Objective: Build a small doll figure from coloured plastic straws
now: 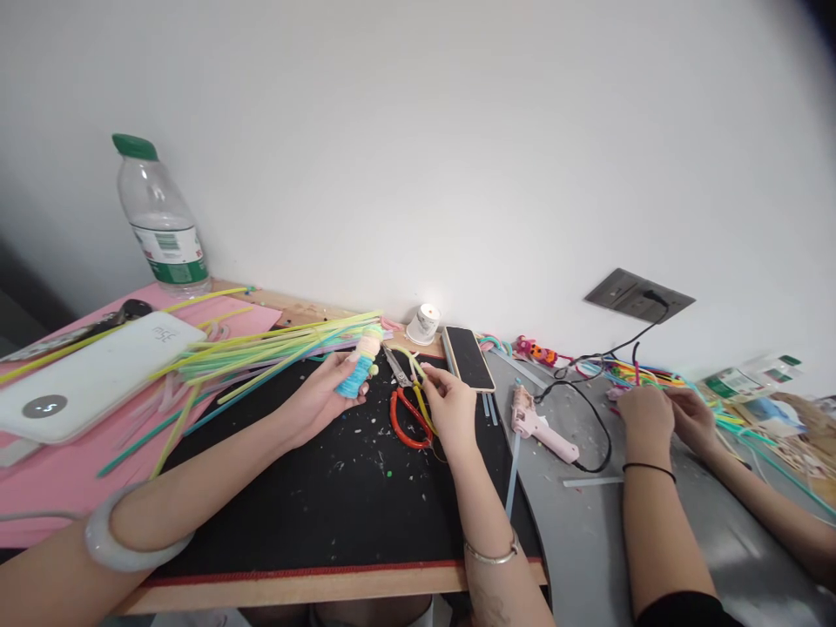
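Observation:
My left hand (330, 392) is closed around a small pipe-cleaner figure (356, 374), blue at the bottom, cream-pink in the middle and pale green on top. My right hand (449, 407) is a short way to its right, thumb and fingers pinched on a yellow-green pipe cleaner (411, 355). Just beside and partly beneath that hand lie scissors with red handles (406, 427) on the black mat (313, 505). A second, yellow-handled tool shows in part there, and the fingers hide some of it.
Loose pipe cleaners (261, 348), a white power bank (97, 374) and a bottle (163, 226) are at left. A paper cup (423, 324) and phone (468, 357) stand behind the mat. Right are a corded pink glue gun (539, 427) and another person's hands (646, 422).

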Available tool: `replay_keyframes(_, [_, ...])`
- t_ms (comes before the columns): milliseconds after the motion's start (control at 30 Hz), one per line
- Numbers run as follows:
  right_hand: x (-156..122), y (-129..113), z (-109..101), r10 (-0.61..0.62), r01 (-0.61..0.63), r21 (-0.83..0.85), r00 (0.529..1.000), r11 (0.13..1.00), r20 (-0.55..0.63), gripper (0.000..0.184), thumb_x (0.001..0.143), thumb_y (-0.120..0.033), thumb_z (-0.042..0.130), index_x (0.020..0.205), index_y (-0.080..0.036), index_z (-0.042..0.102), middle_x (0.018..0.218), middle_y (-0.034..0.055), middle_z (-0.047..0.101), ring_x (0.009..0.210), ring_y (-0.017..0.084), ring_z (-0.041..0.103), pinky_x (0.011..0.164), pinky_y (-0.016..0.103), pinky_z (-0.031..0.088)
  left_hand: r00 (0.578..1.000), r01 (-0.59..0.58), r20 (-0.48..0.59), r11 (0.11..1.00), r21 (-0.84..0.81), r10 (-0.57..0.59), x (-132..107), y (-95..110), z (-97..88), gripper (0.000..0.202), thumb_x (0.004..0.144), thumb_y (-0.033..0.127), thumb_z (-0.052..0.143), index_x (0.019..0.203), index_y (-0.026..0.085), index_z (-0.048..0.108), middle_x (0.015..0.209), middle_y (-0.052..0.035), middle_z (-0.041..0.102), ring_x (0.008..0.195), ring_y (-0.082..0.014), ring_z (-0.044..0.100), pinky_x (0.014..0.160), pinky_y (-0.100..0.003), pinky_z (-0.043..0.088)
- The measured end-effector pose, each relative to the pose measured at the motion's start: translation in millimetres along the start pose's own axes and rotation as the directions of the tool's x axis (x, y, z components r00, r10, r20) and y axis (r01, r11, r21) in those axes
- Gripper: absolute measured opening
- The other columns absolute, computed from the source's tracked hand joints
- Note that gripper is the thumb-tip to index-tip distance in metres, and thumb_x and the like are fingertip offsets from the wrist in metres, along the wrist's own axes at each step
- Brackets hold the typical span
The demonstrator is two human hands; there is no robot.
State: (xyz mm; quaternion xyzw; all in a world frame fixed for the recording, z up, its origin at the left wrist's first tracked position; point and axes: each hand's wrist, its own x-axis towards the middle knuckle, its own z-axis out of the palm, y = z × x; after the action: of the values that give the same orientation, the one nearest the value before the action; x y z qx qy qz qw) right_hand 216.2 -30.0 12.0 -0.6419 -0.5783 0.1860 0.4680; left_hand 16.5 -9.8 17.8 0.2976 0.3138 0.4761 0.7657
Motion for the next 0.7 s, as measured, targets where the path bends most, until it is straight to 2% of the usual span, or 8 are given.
replay_keyframes(67, [1,0,-2,-0.063,0.065,-0.099,0.998,0.993,0.027,0.027,0.078,-0.025,0.056,0.098,-0.016,0.072,0.095,0.0091,0.072,0.074,0.019,0.064,0.073,0.032,0.050,0.999,0.029,0.032,0.999,-0.022,-0.028,-1,0,-0.6,0.016,0.080,0.018,0.065,0.089,0.020,0.052,0.084,0.0009,0.055,0.067,-0.0097,0.053,0.066,-0.025,0.049])
replay_keyframes(167, [4,0,-11,-0.121,0.112,-0.219,0.992,0.969,-0.030,0.029,0.083,-0.027,0.051,0.099,-0.015,0.071,0.094,0.0104,0.070,0.064,0.017,0.059,0.070,0.032,0.048,0.996,0.037,0.079,0.999,-0.016,-0.035,-1,-1,-3.3,0.022,0.076,0.011,0.068,0.089,0.019,0.053,0.087,0.0009,0.054,0.070,-0.0089,0.053,0.070,-0.025,0.049])
replay_keyframes(267, [8,0,-35,-0.087,0.046,-0.329,0.990,0.943,-0.112,0.033,0.081,-0.024,0.048,0.104,-0.013,0.068,0.093,0.0099,0.070,0.064,0.017,0.059,0.070,0.032,0.047,0.995,0.037,0.089,0.999,0.017,-0.038,0,-3,-6.0,0.022,0.077,0.014,0.068,0.090,0.020,0.051,0.090,0.0004,0.054,0.073,-0.0092,0.054,0.071,-0.026,0.049])
replay_keyframes(333, [11,2,-59,0.008,-0.057,-0.423,0.993,0.904,-0.117,0.036,0.075,-0.017,0.047,0.105,-0.013,0.068,0.092,0.0092,0.070,0.070,0.019,0.061,0.072,0.032,0.047,0.995,0.034,0.088,0.999,0.039,-0.037,1,-4,-6.7,0.023,0.078,0.017,0.068,0.090,0.021,0.049,0.091,0.0010,0.054,0.074,-0.0091,0.054,0.073,-0.026,0.049])
replay_keyframes(467, [13,19,-116,0.253,-0.316,-0.589,0.949,0.744,-0.189,0.039,0.071,-0.013,0.048,0.105,-0.014,0.068,0.092,0.0107,0.071,0.080,0.023,0.066,0.071,0.032,0.046,0.995,0.009,0.096,0.998,0.070,-0.015,0,-5,-5.6,0.026,0.078,0.020,0.069,0.092,0.024,0.046,0.089,0.0037,0.052,0.072,-0.0077,0.054,0.073,-0.025,0.048])
replay_keyframes(533, [12,34,-140,0.286,-0.334,-0.678,0.940,0.655,-0.187,0.041,0.071,-0.014,0.050,0.108,-0.012,0.066,0.099,0.0162,0.070,0.089,0.027,0.065,0.070,0.032,0.045,0.995,-0.001,0.096,0.996,0.084,-0.007,-1,-5,-4.7,0.027,0.079,0.021,0.068,0.092,0.025,0.045,0.089,0.0041,0.051,0.073,-0.0077,0.054,0.074,-0.026,0.048])
replay_keyframes(600, [9,47,-154,0.393,-0.381,-0.755,0.902,0.534,-0.177,0.045,0.069,-0.016,0.053,0.112,-0.010,0.064,0.105,0.0225,0.066,0.095,0.031,0.064,0.071,0.035,0.045,0.996,-0.010,0.093,0.994,0.108,0.000,-2,-5,-3.8,0.028,0.079,0.023,0.068,0.093,0.025,0.043,0.090,0.0041,0.052,0.073,-0.0078,0.054,0.075,-0.027,0.048])
replay_keyframes(700, [6,59,-160,0.490,-0.431,-0.827,0.842,0.361,-0.225,0.050,0.069,-0.019,0.053,0.118,-0.019,0.061,0.117,0.0216,0.061,0.107,0.038,0.058,0.078,0.045,0.043,0.995,-0.039,0.098,0.985,0.169,0.023,-2,-6,-3.0,0.027,0.081,0.027,0.065,0.094,0.026,0.042,0.087,0.0047,0.052,0.073,-0.0082,0.054,0.076,-0.027,0.047])
